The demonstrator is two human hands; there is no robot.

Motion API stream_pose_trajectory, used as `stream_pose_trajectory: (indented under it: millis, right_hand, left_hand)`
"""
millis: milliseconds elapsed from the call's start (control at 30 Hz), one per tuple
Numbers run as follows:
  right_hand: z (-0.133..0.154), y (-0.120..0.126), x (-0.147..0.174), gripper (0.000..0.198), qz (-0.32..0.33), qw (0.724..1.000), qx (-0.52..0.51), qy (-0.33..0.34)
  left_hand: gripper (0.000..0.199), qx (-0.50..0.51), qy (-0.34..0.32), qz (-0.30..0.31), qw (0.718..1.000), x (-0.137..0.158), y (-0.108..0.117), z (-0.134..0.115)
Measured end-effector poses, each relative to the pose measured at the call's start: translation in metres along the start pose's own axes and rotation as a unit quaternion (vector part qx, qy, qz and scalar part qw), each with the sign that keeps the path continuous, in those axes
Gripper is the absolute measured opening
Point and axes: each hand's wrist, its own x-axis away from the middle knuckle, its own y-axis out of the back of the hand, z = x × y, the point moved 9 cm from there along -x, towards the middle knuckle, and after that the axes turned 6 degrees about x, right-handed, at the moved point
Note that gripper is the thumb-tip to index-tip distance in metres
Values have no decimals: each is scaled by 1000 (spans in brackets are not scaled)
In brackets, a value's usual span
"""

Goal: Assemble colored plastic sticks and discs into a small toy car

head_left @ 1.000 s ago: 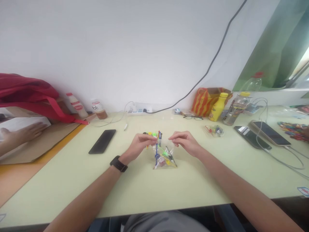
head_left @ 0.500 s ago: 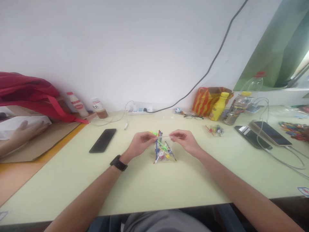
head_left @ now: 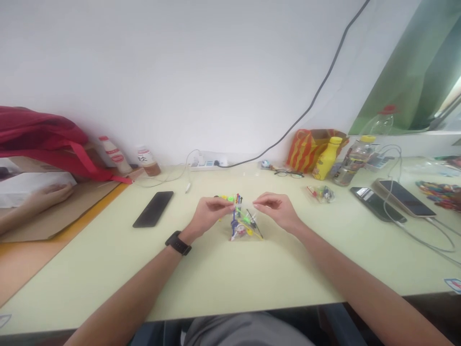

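Shifted slightly forward, the clear bag shows bright multicoloured pieces.

Shown in clear, filmy plastic for the bag, in matt cardboard for the sheet beside the smooth tabletop's left edge.

1. I see the left hand pinching a clear bag near one upper corner, the right hand near the other.
2. Through its film I make out blue, green, yellow and white pieces.
3. On the surface, a black phone lies to my left, a smaller bag to my right.
4. Far left, another person's hand touches a white box.
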Motion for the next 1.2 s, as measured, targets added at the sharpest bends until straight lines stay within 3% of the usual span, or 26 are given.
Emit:
stream_pose_trajectory:
  millis: [100,267,467,733,900,1200]
  right_hand:
    - [5,0,1,29,-2,999,50,10]
    - [24,-13,7,26,29,985,158,67]
    - [25,-38,16,25,105,980,161,60]
    - [29,-34,13,36,151,966,197,67]
    - [28,-24,7,43,173,970,167,39]
    - [13,-5,5,43,160,977,133,-55]
  left_hand:
    - [34,-35,-24,22,999,-1,-5,-3]
    - [24,-136,-60,47,988,1,-15,-8]
    - [23,-124,-67,86,986,11,-35,-13]
    - [30,-155,-45,124,979,10,-41,-15]
    - [34,-148,-22,141,979,7,-39,-17]
    - [31,-72,32,88,993,2,-19,-4]
